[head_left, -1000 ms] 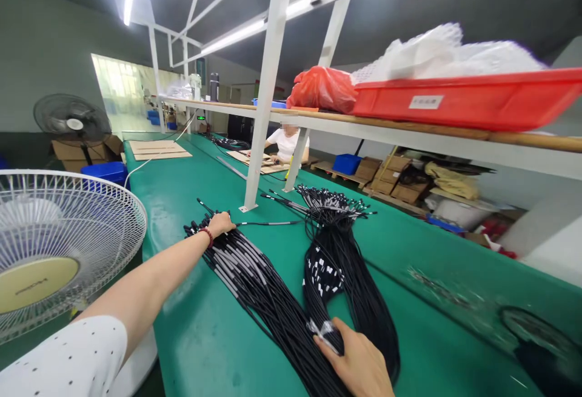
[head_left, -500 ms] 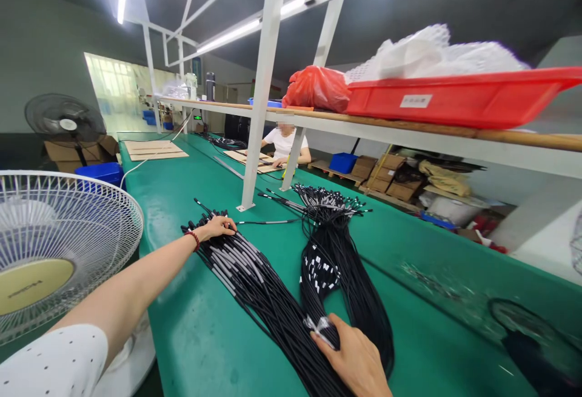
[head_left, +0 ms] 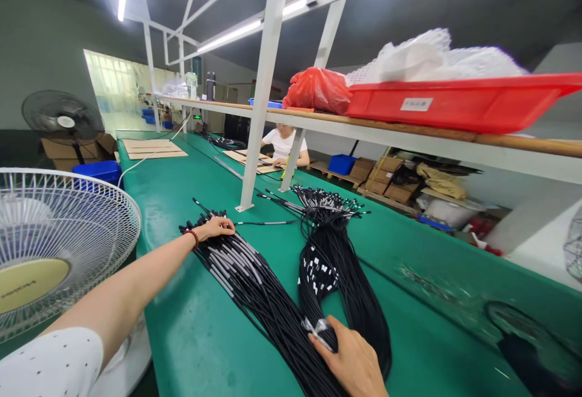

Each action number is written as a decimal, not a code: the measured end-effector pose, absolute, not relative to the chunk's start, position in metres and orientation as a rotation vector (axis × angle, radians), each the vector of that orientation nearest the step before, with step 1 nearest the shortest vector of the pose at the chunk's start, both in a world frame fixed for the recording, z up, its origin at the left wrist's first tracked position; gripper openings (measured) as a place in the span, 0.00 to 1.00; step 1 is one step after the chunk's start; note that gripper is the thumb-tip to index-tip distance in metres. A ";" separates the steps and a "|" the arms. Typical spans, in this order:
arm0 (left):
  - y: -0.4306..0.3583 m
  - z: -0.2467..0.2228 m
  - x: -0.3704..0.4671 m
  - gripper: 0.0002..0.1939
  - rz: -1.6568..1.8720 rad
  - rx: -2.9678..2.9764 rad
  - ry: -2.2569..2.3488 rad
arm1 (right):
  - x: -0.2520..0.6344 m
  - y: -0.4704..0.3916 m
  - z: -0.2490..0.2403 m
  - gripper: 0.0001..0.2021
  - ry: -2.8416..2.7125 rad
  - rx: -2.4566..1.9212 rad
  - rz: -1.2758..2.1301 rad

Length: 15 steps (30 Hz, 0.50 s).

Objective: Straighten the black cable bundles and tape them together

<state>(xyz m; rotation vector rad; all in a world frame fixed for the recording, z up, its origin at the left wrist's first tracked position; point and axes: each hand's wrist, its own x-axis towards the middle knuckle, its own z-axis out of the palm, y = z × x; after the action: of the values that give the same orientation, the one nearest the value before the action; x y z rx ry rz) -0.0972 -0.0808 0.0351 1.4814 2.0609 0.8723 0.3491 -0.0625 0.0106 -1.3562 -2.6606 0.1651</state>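
Observation:
Black cables point(head_left: 268, 288) with grey sleeves near their ends lie in a long bundle across the green table. At the far end of that bundle, my left hand point(head_left: 217, 227) is closed over the cables, its fingers bent and partly hidden. A second bundle of black cables point(head_left: 368, 300) lies looped to the right, with white tags and a mass of connector ends at its top. My right hand point(head_left: 357, 354) grips this looped bundle beside a clear plastic tie point(head_left: 316, 326). The fingers of that hand are partly out of sight under the bundle.
White shelf posts point(head_left: 261, 94) stand on the green table point(head_left: 195, 336). A red tray point(head_left: 459, 103) and red bag point(head_left: 318, 90) rest on the shelf above. A white fan point(head_left: 68, 245) is close on the left. Across the table sits another person point(head_left: 284, 142) by cardboard sheets.
The camera view has shifted slightly. Both hands keep the same places on the cables, with no visible change in their hold.

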 end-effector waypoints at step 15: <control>-0.079 0.030 -0.097 0.15 0.907 1.459 2.120 | 0.346 -0.067 0.019 0.21 -2.694 -1.404 0.188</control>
<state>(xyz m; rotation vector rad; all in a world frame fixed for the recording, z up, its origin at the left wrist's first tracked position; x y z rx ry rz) -0.0966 -0.0792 0.0305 1.4592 2.1200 0.9075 0.3465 -0.0670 0.0193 -1.4037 -2.6937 0.1878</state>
